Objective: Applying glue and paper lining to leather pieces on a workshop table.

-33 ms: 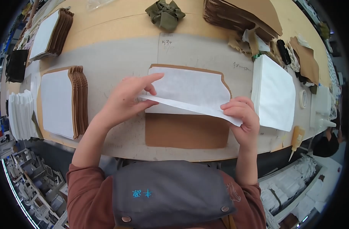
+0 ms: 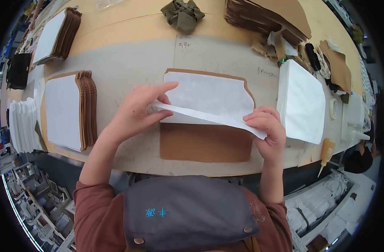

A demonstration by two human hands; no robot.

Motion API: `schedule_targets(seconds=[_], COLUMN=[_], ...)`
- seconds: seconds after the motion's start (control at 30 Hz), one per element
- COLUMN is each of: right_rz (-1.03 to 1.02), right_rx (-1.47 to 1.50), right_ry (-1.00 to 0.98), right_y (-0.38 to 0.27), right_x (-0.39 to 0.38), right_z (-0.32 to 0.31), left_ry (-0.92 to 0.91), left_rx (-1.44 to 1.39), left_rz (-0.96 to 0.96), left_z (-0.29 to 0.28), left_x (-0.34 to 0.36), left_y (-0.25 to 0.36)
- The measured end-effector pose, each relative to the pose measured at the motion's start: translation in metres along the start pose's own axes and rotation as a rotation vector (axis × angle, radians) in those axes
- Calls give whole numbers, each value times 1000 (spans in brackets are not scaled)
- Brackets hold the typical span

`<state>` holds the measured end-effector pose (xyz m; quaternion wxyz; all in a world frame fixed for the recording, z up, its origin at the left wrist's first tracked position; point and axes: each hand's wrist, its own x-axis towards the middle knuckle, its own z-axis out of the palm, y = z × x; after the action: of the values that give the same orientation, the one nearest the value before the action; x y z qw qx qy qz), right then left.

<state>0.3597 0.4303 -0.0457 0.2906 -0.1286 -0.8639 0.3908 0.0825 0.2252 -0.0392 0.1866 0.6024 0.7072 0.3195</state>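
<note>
My left hand [image 2: 141, 105] pinches the left end of a narrow white sheet [image 2: 204, 117] between thumb and fingers, its index finger stretched above it. At the other end my right hand [image 2: 265, 128] grips the sheet with thumb and curled fingers. The sheet slants down to the right, over the lower part of a white rectangular piece [image 2: 208, 88], which has a brown layer showing along its top and right edges. Below them lies a plain brown rectangular piece [image 2: 204, 143] on the grey worktop [image 2: 129, 59].
Brown-and-white stacks [image 2: 61, 113] lie left, white folded sheets [image 2: 21, 126] beyond. A white stack [image 2: 301, 101], tape roll [image 2: 333, 108] and glue bottle [image 2: 327, 152] lie right. At the back are green cloth [image 2: 181, 14] and brown piles [image 2: 263, 12]. A dark figure [image 2: 358, 159] is at far right.
</note>
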Motion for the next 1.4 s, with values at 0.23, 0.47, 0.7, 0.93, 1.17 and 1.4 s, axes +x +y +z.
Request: schedule_targets(seconds=[0.23, 0.47, 0.7, 0.93, 1.17, 1.4], right_rz=[61, 8, -17, -115, -104, -134], right_rx=[-54, -118, -249, -303, -333, -368], right_ry=[-61, -170, -214, -160, -195, -214], right_y=[-11, -17, -24, -23, -23, -24], right_x=[-30, -60, -74, -85, -92, -92], right_z=[-7, 0, 8, 15, 13, 13], left_ry=[128, 96, 99, 113, 137, 122], left_rx=[99, 104, 262, 321, 290, 323], left_rz=[129, 125, 223, 299, 325, 363], left_z=[24, 36, 45, 48, 50, 47], left_x=[-56, -90, -103, -115, -116, -118], left_y=[19, 26, 21, 19, 20, 21])
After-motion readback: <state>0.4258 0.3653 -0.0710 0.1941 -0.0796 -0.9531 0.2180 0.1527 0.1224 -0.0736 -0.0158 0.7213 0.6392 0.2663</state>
